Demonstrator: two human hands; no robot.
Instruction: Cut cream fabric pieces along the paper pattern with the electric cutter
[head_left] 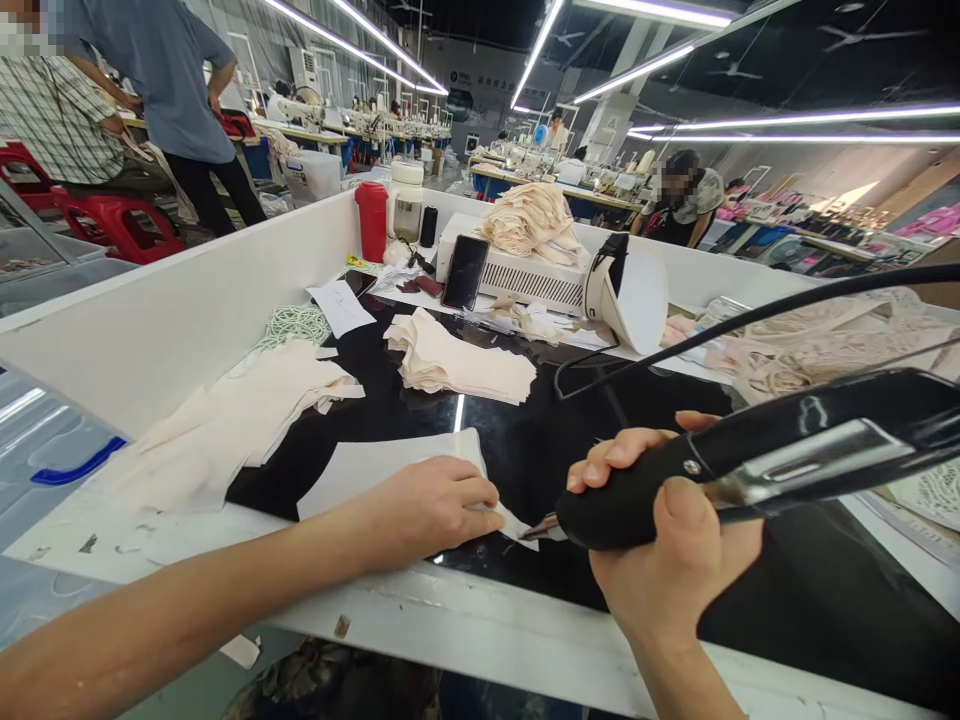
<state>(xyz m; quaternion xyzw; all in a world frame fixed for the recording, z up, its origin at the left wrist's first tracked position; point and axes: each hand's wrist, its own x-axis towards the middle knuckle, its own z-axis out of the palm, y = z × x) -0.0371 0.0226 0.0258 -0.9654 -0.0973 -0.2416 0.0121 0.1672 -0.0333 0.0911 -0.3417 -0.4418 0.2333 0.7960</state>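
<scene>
My right hand (675, 540) is closed around a black corded power tool (795, 450) with a silver lever along its side. Its narrow metal tip (547, 528) meets the corner of a thin white piece of fabric (397, 462) on the black glossy work surface (555, 440). On that same piece, close to its right edge, lies my left hand (439, 505), fingers bent and pressed together on the material. Part of the fabric is hidden beneath this hand. Beyond it sits a stack of cream fabric pieces (461, 360).
More cream pieces (247, 420) lie at the left beside pale green cord (296, 325). A phone (465, 272) leans on a white vented box (525, 280) with a fabric pile (532, 222) on top. A red flask (371, 222) stands behind. The tool's cable (750, 320) arches across the right.
</scene>
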